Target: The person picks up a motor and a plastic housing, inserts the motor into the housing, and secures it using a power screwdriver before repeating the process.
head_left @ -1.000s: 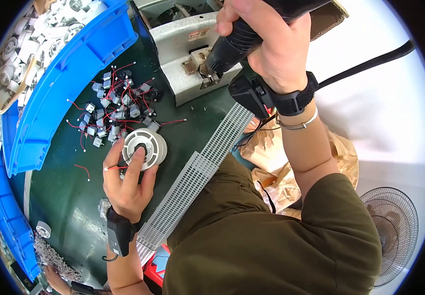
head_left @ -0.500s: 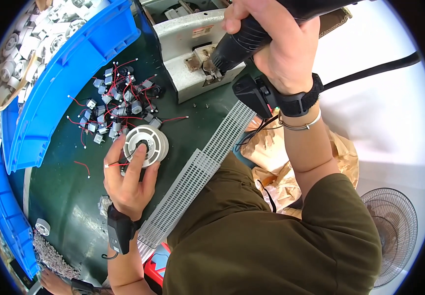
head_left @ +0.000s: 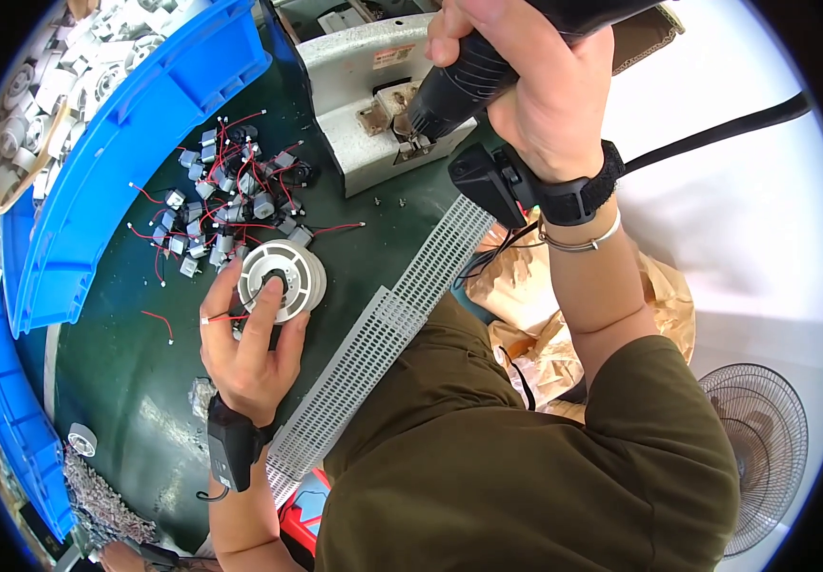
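Observation:
My left hand (head_left: 251,353) grips a round white plastic housing (head_left: 308,276) on the green bench, its index finger pressed into the centre opening. A short red wire with a white connector sticks out beside that finger. In my right hand (head_left: 559,100) is a black power screwdriver (head_left: 464,91), held with its nose down at the metal fixture of a grey screw feeder (head_left: 387,124). The tool's tip is hard to make out against the fixture. Several small motors (head_left: 225,195) with red wires lie heaped just beyond my left hand.
Blue bins (head_left: 135,124) along the left hold white plastic parts (head_left: 59,81). A perforated white strip (head_left: 364,353) runs along the bench's near edge. Loose screws (head_left: 390,202) lie by the feeder. Another person's hand (head_left: 121,556) shows at lower left. A fan (head_left: 759,448) stands at right.
My hands hold nearly the same places, with the screwdriver shifted very slightly left. The other person's hand at lower left has moved a little right and down.

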A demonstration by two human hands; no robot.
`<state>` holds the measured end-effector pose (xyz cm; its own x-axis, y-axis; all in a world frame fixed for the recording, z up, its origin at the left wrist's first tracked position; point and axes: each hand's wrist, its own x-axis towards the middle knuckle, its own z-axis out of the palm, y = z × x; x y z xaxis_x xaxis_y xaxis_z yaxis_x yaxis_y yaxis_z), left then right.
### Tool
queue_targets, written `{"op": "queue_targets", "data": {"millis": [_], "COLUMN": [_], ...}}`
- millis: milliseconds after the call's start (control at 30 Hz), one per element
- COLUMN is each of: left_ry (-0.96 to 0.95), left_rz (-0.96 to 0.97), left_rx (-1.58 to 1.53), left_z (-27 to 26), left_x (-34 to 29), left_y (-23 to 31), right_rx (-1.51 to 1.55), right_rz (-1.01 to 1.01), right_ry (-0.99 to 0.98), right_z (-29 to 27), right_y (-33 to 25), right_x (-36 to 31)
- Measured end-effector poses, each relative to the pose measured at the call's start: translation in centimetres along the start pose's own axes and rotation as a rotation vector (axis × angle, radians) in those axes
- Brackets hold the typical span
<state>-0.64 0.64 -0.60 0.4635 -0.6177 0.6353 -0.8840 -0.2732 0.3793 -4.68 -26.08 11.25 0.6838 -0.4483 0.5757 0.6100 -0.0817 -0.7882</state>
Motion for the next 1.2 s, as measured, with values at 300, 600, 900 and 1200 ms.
{"op": "queue_targets", "data": {"millis": [300,600,900,1200], "left_ry": [0.013,0.005,0.011,0.011], "left_rz": [-0.002,-0.003,0.002,-0.006], "left_rx": [-0.005,-0.005,-0.014,-0.019], "left_z": [0.1,0.1,0.3,0.3], "left_x": [-0.2,-0.1,-0.2,-0.2], "left_y": [0.0,0.0,0.0,-0.2], "right_rx": [0.329,0.345,0.177,0.326], "right_rz": [-0.3,-0.295,-0.171,-0.245], "right_ry": [-0.236,-0.238,-0.112,-0.229], "right_z": [-1.3,-1.4,-0.8,-1.0], "right_y": [3.0,2.9,1.8,2.2], "right_x": [1.3,1.2,0.8,1.6]}}
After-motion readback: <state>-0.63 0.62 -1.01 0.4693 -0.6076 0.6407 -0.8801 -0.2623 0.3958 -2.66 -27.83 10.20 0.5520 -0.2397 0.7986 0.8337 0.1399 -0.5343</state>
